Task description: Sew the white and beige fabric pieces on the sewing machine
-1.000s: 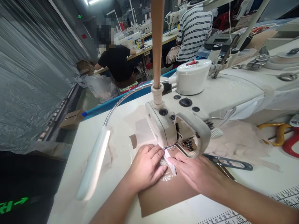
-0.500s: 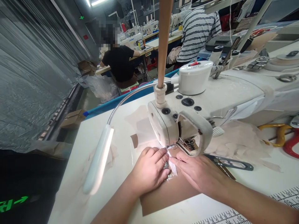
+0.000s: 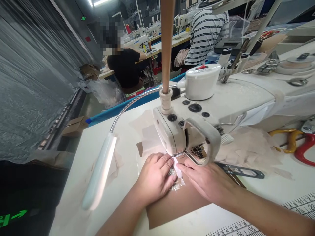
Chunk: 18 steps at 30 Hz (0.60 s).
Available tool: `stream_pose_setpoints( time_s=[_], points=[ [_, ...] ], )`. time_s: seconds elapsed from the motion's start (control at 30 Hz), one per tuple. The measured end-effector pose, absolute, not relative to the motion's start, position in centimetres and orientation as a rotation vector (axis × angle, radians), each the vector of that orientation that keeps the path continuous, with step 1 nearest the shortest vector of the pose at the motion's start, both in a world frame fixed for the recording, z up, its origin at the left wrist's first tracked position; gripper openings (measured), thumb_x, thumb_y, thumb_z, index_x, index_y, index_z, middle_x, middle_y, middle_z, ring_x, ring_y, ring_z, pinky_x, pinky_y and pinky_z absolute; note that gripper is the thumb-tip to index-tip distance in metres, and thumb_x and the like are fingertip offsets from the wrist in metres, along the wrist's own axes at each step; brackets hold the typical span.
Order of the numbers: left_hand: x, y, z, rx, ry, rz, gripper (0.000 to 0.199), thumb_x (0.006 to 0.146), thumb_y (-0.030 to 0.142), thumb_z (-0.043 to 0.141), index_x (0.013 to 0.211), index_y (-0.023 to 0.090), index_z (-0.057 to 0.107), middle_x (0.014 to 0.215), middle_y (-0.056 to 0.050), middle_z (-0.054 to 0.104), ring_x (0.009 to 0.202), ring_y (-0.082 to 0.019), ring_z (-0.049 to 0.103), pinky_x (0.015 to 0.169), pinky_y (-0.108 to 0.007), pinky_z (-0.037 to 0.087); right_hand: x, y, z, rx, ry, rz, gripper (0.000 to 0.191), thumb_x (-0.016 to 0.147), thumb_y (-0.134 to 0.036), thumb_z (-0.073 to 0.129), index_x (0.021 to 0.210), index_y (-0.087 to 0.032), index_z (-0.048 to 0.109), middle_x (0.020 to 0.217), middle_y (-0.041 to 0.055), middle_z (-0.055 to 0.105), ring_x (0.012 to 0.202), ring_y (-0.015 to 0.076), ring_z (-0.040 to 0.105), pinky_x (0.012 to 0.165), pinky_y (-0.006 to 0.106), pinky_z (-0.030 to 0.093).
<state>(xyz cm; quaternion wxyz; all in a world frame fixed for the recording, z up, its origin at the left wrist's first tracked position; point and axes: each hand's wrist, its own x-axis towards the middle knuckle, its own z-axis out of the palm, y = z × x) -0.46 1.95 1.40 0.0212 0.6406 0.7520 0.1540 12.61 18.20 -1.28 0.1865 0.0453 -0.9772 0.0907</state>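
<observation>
My left hand lies over a silvery, glittering piece, its fingers stretched toward the needle area of the white sewing machine. Right beside it, a narrow white strip runs between both hands. The extended fingers of my right hand touch or nearly touch that strip. Both palms are down and the fingers lie flat, not wrapped round anything. Under the hands spreads a flat brown sheet, with a bit of clear film at the glittering piece. My left fingertips cover the spot under the presser foot.
A gooseneck lamp stands to the left. Thread snips, sheer beige fabric and red-handled scissors lie to the right. A printed ruler scale marks the near right. Two people sit at machines beyond.
The whole view has shifted slightly, so things appear a little further left. Both hands stay at the machine with nearly the same pose; slightly more of the white strip and glittering piece shows.
</observation>
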Motion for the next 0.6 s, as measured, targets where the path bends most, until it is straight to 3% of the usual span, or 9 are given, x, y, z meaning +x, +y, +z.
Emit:
stream_pose_setpoints(
  time_s=[0.6],
  points=[
    [-1.19, 2.0, 1.31, 1.928, 2.338, 0.504, 0.044, 0.088, 0.035, 0.052, 0.126, 0.014, 0.055, 0.121, -0.014, 0.061, 0.107, -0.031, 0.053, 0.089, -0.045, 0.046, 12.71, 18.32, -1.32, 0.136, -2.781, 0.217, 0.038, 0.085, -0.006, 0.038, 0.11, -0.021, 0.063, 0.084, 0.0065, 0.061, 0.073, 0.0212, 0.054, 0.062, 0.033, 0.033]
  ],
)
